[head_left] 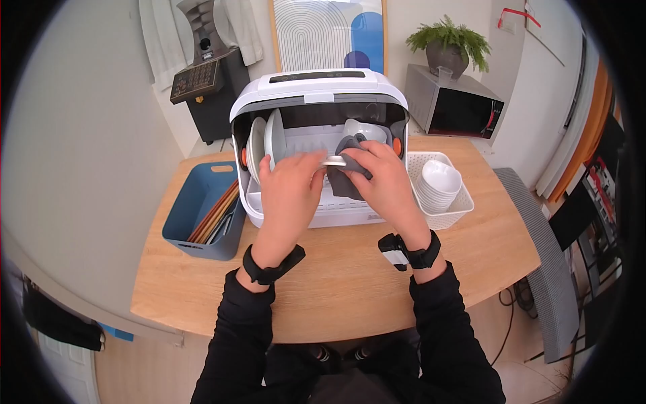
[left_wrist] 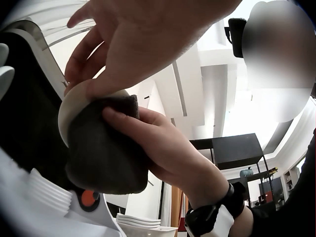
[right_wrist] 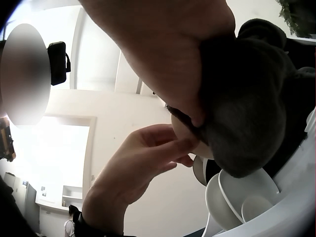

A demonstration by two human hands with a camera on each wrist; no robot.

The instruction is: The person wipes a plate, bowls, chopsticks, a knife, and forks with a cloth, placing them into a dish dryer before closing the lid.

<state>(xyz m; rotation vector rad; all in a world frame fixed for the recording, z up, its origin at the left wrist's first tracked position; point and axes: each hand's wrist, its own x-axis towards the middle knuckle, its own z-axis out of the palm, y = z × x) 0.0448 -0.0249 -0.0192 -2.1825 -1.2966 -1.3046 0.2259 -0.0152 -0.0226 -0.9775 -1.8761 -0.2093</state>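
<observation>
A small white dish (head_left: 334,161) is held up between both hands before the open white dish cabinet (head_left: 316,217). The left hand (head_left: 291,192) pinches the dish's edge between thumb and fingers. With the right hand (head_left: 388,180), the person grips a dark grey cloth (head_left: 346,185) folded over the other side of the dish. In the left wrist view the cloth (left_wrist: 106,148) covers most of the dish (left_wrist: 74,111), the right thumb lying on it. The right wrist view shows the left fingers on the dish's bare edge (right_wrist: 185,133); the cloth hides the rest.
Plates (head_left: 274,138) stand upright at the cabinet's left, a white bowl (head_left: 367,130) at its right. A blue bin (head_left: 176,219) with chopsticks (head_left: 217,213) is left of it. Right is a white basket (head_left: 454,219) with stacked bowls (head_left: 441,180); a microwave (head_left: 464,108) stands behind.
</observation>
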